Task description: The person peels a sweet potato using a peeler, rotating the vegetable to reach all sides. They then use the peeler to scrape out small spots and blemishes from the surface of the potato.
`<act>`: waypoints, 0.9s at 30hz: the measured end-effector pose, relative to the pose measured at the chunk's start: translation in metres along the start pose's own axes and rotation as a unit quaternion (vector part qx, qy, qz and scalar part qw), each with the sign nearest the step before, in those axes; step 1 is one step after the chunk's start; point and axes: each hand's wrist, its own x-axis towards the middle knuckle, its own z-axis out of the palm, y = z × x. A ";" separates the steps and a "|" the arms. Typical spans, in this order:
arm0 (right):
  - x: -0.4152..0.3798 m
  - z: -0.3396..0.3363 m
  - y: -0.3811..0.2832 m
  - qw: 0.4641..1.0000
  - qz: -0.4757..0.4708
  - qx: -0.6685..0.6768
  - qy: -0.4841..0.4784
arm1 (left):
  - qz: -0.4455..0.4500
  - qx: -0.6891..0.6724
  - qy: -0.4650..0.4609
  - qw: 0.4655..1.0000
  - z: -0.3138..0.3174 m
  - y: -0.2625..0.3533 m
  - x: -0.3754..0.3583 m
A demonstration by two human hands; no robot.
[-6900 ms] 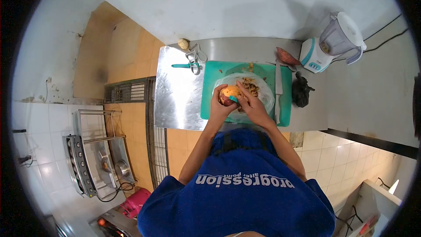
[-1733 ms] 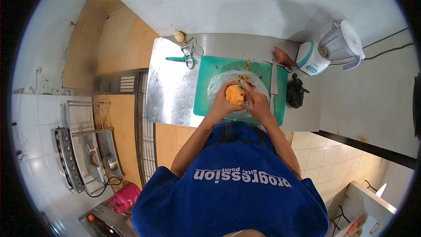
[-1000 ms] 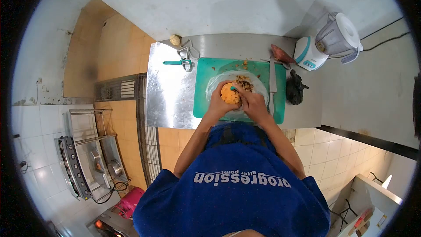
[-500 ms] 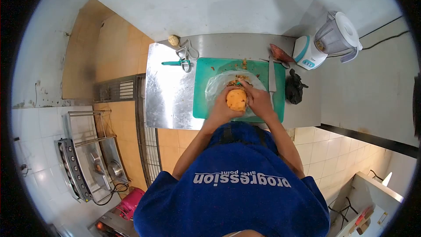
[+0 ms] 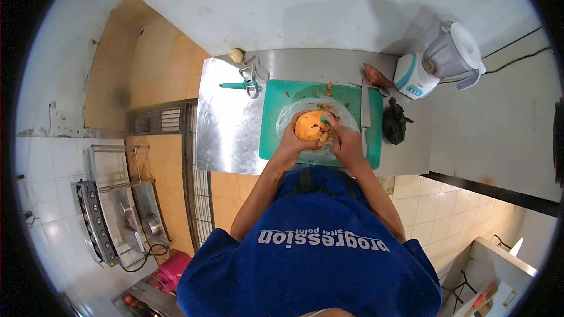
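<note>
A round, orange, peeled fruit or vegetable (image 5: 308, 125) with dark spots is gripped in my left hand (image 5: 290, 145), fingers wrapped round its left and lower side. My right hand (image 5: 349, 145) is closed at its right side on a small tool with a teal part (image 5: 324, 120); the rest of that tool is hidden by the fingers. Beneath both hands a clear plastic bag (image 5: 286, 116) lies spread on the green cutting board (image 5: 272, 95). Brown and orange scraps (image 5: 339, 108) lie on the bag just beyond the held piece.
On the board's right edge lies a knife (image 5: 365, 105), beside a black plastic bag (image 5: 395, 122). A reddish sweet potato (image 5: 376, 75) and a blender (image 5: 437, 61) stand behind. Back left are a teal-handled peeler (image 5: 238, 86) and a small pale round item (image 5: 236, 55).
The orange piece has been tilted and shifted slightly left and up, showing more of its side. My right hand has moved down along its right side with the teal-tipped tool.
</note>
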 end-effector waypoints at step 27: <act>0.001 0.016 0.014 0.995 0.000 -0.057 -0.084 | -0.011 0.003 0.048 0.999 -0.004 -0.003 0.002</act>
